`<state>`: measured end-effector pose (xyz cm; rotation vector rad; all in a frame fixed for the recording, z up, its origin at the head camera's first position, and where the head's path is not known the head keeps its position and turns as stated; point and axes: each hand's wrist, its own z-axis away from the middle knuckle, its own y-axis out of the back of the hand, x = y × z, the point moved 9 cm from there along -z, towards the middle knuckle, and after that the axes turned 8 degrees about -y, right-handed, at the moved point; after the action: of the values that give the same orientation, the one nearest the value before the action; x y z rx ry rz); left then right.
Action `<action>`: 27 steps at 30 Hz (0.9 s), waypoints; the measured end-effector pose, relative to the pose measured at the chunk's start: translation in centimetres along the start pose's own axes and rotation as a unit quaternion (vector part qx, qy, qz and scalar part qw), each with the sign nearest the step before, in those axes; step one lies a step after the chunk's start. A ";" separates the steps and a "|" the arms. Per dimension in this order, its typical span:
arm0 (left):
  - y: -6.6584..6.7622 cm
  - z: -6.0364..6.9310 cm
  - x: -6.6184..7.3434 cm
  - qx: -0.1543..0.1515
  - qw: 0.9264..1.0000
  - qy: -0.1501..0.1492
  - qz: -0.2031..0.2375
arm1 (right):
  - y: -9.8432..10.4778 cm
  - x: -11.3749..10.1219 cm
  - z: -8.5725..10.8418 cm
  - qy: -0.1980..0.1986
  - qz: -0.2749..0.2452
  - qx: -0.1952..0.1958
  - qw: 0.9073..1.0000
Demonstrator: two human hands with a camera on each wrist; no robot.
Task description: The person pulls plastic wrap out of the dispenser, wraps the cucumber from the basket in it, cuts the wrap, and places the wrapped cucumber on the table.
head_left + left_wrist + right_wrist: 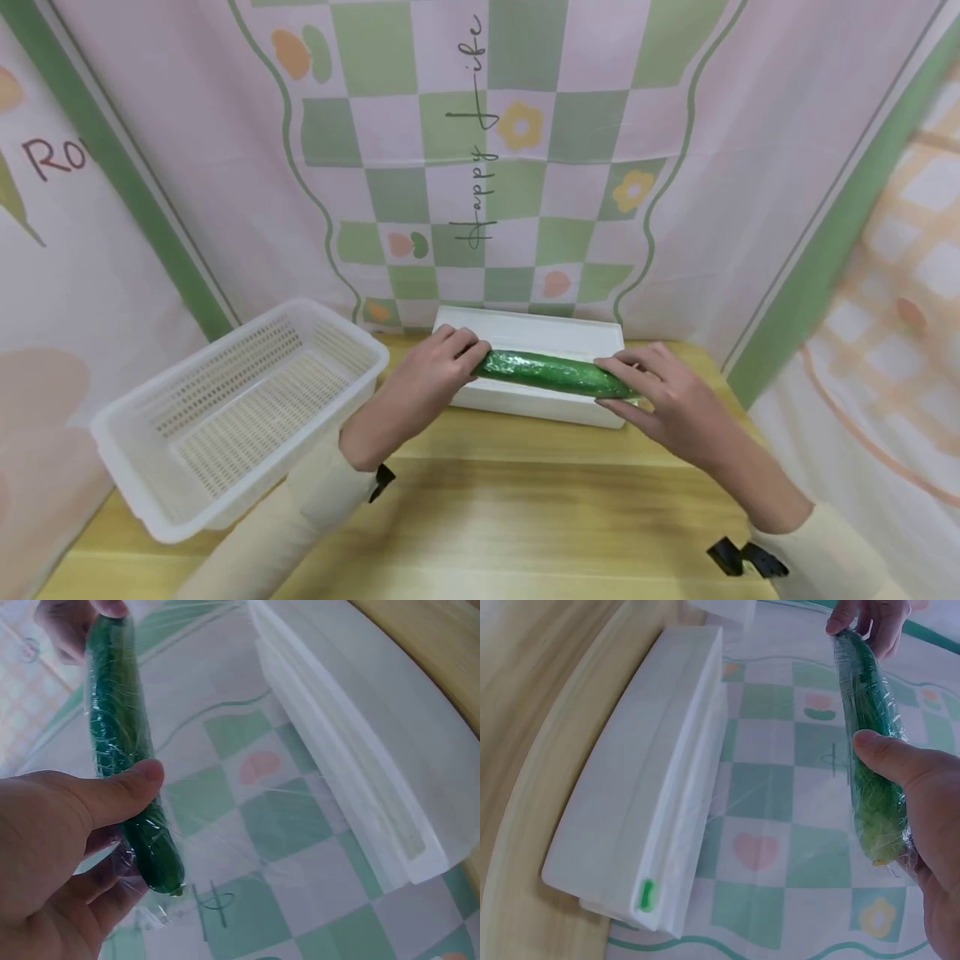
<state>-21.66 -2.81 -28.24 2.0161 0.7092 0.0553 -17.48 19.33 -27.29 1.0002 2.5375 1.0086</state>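
Note:
A green cucumber (555,372), with clear plastic film around it, is held up by both hands above a long white box (540,404). My left hand (431,375) grips one end, thumb across it in the left wrist view, where the cucumber (120,712) shows shiny creased film. The other end is pinched by my right hand (675,404); its thumb presses on the cucumber (874,787) in the right wrist view. Clear film stretches between the cucumber and the white box (360,742). The undersides of the fingers are partly hidden.
A white perforated basket (367,367) stands on the left side of the wooden table (480,517). Behind the table hangs a curtain (390,133) with a green check pattern, with more patterned cloth at both sides.

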 end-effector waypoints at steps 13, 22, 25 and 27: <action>-0.4 3.4 4.1 -0.035 0.999 -0.019 -0.016 | -1.0 -3.2 3.9 -0.021 -0.041 -0.038 0.998; -5.5 6.5 6.0 -0.118 0.993 -0.017 0.027 | -5.8 -3.0 8.8 -0.090 -0.043 -0.133 0.986; -7.2 7.4 5.9 -0.133 0.990 -0.009 0.046 | -7.3 -2.9 9.7 -0.104 -0.039 -0.152 0.982; -8.3 8.0 5.7 -0.149 0.986 0.002 0.070 | -8.2 -2.9 10.1 -0.112 -0.033 -0.165 0.979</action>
<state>-18.18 -3.13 -40.68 1.7742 0.5275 0.2348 -15.18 18.28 -40.37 0.8731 2.1198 1.1773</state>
